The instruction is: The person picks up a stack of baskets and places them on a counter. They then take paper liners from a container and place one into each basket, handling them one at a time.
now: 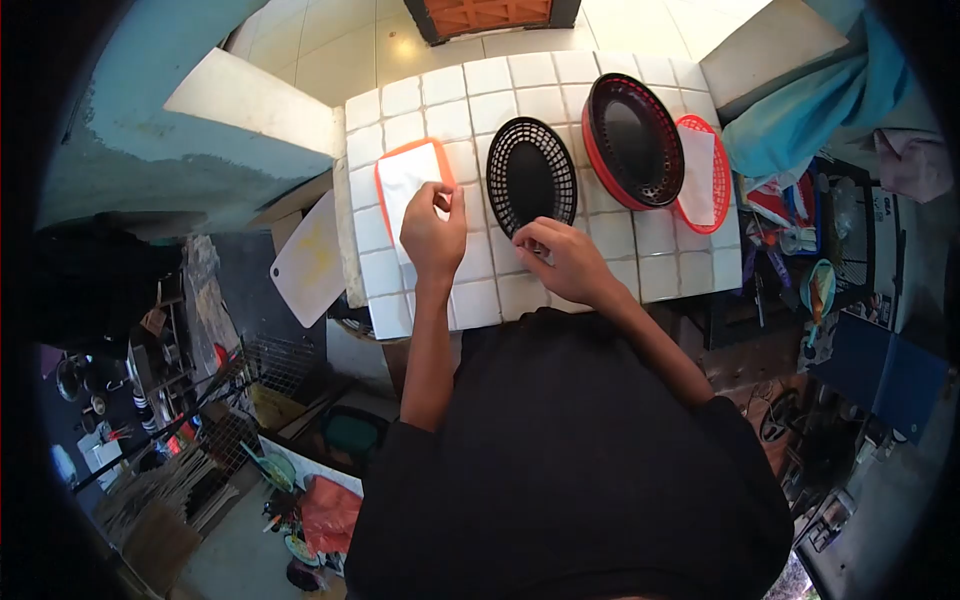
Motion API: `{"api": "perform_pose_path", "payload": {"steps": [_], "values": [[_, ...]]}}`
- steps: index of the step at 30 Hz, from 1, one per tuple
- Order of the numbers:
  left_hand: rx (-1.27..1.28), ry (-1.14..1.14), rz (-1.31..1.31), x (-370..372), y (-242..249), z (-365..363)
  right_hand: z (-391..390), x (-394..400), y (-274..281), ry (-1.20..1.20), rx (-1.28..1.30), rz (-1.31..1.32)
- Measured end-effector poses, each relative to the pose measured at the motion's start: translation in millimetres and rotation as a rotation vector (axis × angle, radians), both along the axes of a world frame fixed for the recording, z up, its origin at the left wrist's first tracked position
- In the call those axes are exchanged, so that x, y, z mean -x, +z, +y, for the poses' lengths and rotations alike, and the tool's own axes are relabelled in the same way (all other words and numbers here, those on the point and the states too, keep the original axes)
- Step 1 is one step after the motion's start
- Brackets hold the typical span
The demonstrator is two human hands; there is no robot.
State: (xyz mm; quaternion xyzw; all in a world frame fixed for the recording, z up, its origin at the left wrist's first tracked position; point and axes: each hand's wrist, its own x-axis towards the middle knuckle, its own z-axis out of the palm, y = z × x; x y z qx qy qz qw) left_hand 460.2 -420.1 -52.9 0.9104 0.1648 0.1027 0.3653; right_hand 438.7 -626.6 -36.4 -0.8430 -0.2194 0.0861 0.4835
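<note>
My left hand [434,232] is over white paper sheets [406,180] that lie on an orange-red tray or container; its thumb and fingers are pinched together, and whatever they hold is too small to make out. An oval black plastic basket [527,180] stands on the white tiled counter [480,300]. At this basket's near rim is my right hand [568,262], with curled fingers and the thumb close to them; the fingertips partly cover the rim.
Stacked black and red oval baskets [632,140] stand to the right. Beside them lies a red basket [719,190] with white paper inside. A white cutting board [310,262] leans left of the counter. Teal cloth [800,120] hangs at the right.
</note>
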Motion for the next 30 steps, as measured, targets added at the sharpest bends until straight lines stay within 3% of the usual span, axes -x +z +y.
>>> {"api": "perform_pose_path", "payload": {"steps": [1,3,7,30], "values": [[-0.003,0.004,0.009,10,-2,7,11,-1,-3,0.035,-0.014,-0.001],[-0.249,-0.129,-0.193,36,-5,18,29,1,-11,0.056,-0.039,0.030],[-0.340,-0.301,-0.140,67,-9,34,48,0,-17,0.057,-0.031,0.113],[0.111,-0.420,-0.086,62,-35,78,81,13,-24,-0.114,-0.054,0.229]]}}
